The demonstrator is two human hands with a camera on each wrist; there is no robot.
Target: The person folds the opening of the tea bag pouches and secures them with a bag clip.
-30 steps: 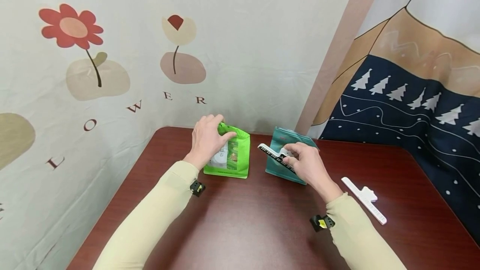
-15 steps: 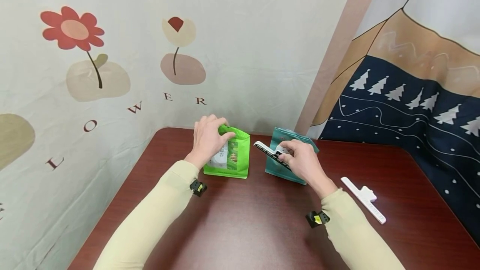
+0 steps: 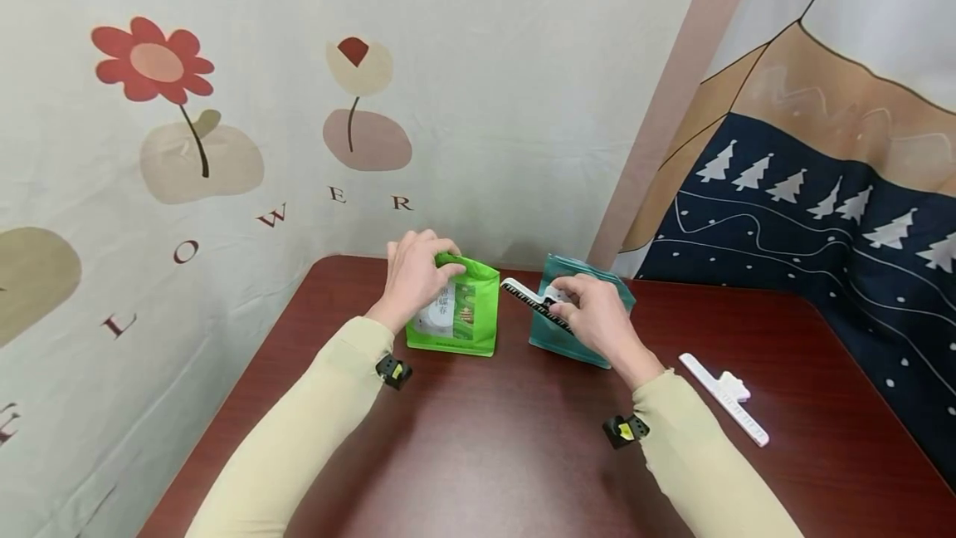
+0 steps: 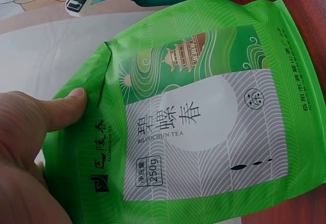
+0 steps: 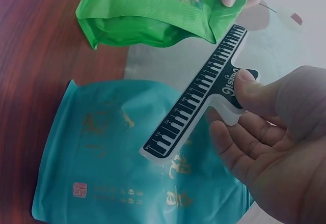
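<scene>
A bright green tea bag stands upright near the back of the table. My left hand pinches its top left corner, thumb on the printed front, as the left wrist view also shows. In my right hand is a long clip with a piano-key print, held by its handle between thumb and fingers. The clip hangs in the air in front of a teal bag, its far end pointing toward the green bag. The teal bag stands upright and is partly hidden by the right hand.
A second white clip lies on the dark red table, right of the right forearm. Behind the table's back edge hangs a pale printed cloth, with a dark blue tree pattern at the right.
My right hand has moved slightly left with the piano-print clip, bringing its end closer to the green bag. The left hand keeps its hold, almost still.
</scene>
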